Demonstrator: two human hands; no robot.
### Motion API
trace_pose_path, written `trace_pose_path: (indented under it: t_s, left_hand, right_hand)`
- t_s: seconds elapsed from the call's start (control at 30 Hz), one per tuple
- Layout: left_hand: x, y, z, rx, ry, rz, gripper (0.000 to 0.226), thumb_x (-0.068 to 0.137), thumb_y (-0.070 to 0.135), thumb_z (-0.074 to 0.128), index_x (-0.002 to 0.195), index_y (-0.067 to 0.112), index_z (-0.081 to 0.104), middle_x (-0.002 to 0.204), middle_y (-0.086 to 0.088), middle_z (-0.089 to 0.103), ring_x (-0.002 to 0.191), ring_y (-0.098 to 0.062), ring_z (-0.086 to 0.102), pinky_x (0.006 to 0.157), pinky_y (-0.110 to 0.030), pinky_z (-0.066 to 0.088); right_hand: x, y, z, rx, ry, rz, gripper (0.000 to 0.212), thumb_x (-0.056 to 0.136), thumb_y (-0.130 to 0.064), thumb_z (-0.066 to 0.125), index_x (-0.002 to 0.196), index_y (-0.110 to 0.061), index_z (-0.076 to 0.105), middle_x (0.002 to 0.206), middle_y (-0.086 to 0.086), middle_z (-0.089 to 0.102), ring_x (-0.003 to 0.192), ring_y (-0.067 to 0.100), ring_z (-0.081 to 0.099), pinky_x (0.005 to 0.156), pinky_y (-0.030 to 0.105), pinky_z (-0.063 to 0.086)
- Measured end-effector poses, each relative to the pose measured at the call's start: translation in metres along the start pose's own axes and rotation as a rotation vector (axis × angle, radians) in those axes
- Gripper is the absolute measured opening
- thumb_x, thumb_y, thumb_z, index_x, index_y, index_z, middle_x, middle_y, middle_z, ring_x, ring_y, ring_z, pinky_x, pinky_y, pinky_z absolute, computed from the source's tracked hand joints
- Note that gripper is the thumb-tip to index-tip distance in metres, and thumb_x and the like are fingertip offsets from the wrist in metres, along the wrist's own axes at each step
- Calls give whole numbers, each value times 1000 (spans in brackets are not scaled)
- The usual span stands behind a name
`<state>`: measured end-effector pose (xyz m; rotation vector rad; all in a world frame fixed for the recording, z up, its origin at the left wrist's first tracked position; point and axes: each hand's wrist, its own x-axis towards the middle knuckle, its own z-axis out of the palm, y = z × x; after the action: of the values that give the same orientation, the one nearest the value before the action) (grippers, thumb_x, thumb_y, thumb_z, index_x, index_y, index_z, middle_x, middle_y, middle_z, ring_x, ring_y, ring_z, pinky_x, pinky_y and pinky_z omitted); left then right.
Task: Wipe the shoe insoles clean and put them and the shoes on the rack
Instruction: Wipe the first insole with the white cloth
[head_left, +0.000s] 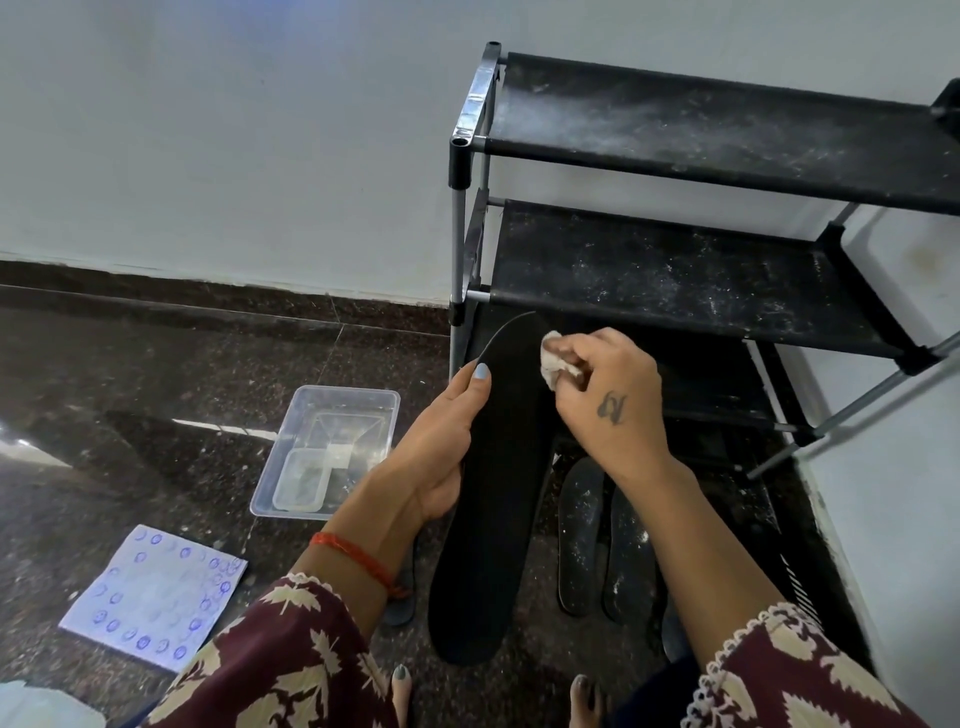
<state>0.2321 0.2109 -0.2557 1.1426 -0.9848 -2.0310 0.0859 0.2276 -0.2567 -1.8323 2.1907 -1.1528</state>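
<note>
My left hand (441, 452) grips a long black insole (493, 519) by its left edge, thumb on top, holding it lengthwise in front of me. My right hand (608, 400) pinches a small white wad of cloth (556, 364) and presses it against the insole's upper right part. Two more dark insoles (605, 540), speckled with white dust, lie side by side on the floor under my right forearm. The black shoe rack (701, 270) stands just beyond, its two fabric shelves dusty and bare. No shoes are plainly visible.
A clear plastic tub (327, 452) with a smaller container inside sits on the dark stone floor to the left. A blue-printed white cloth (156, 592) lies nearer left. My bare toes (402, 686) show at the bottom edge. A white wall runs behind.
</note>
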Motion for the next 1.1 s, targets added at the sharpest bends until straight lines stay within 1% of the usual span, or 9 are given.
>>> trace_pose_path:
  t_s: [0.13, 0.2, 0.3, 0.37, 0.5, 0.6, 0.7, 0.9, 1.1]
  left_hand:
    - [1, 1, -1, -2, 24, 9, 32, 101, 36, 36, 127, 29, 54, 120, 1, 65, 110, -17, 61, 91, -37, 52]
    - [2, 1, -1, -10, 26, 6, 33, 101, 37, 36, 128, 30, 53, 121, 1, 64, 111, -17, 60, 93, -38, 51]
    - [3, 1, -1, -16, 26, 2, 31, 101, 37, 36, 125, 31, 55, 121, 0, 64, 112, -18, 60, 95, -41, 50]
    - [2, 0, -1, -22, 19, 3, 29, 101, 36, 36, 121, 32, 57, 119, -1, 65, 110, -19, 61, 93, -40, 51]
    - [3, 0, -3, -36, 44, -4, 33, 101, 38, 36, 128, 31, 53, 121, -2, 64, 110, -20, 62, 90, -40, 52]
    - [5, 0, -5, -48, 59, -11, 37, 101, 38, 35, 136, 32, 46, 128, -1, 60, 114, -19, 59, 91, -41, 51]
    - [5, 1, -5, -53, 53, -11, 36, 101, 38, 35, 133, 31, 49, 123, 0, 63, 111, -18, 60, 88, -39, 53]
    - [4, 2, -4, -81, 55, -23, 34, 101, 38, 36, 131, 31, 51, 118, -2, 65, 105, -19, 63, 77, -37, 56]
    - [3, 4, -5, -104, 71, -19, 34, 101, 36, 34, 131, 31, 51, 118, -1, 65, 102, -18, 64, 70, -35, 57]
  right_hand:
    - [-1, 4, -3, -26, -30, 159, 16, 78, -14, 63, 65, -10, 69, 68, 3, 66, 65, 17, 60, 61, 29, 49]
    - [1, 4, -4, -13, 78, 157, 19, 78, -12, 61, 59, -9, 64, 64, 4, 63, 59, 15, 56, 56, 28, 46]
    - [1, -1, -4, -10, 110, 44, 19, 77, -4, 61, 90, -12, 72, 84, 1, 63, 71, 6, 50, 60, 4, 32]
    - [-1, -2, -1, -28, 56, -25, 26, 77, 0, 60, 99, -11, 71, 89, 3, 63, 76, 5, 50, 61, 2, 30]
    - [-3, -1, -1, -60, -46, 64, 14, 78, -7, 60, 83, -9, 73, 77, 3, 61, 68, 13, 53, 55, 8, 31]
    - [-2, 3, -4, -68, -98, 165, 17, 80, -14, 59, 69, -9, 72, 67, 3, 66, 64, 17, 61, 57, 22, 47]
    - [0, 4, -6, 74, 14, 203, 13, 79, -11, 60, 81, -9, 73, 79, 5, 68, 74, 17, 63, 70, 34, 54]
    - [0, 1, -3, 152, -80, 110, 30, 79, 1, 61, 102, -16, 70, 98, -1, 67, 89, 12, 62, 79, 25, 52]
    - [2, 5, -10, 402, -328, 523, 28, 79, 5, 53, 76, -17, 68, 82, 0, 66, 69, 15, 66, 63, 30, 59]
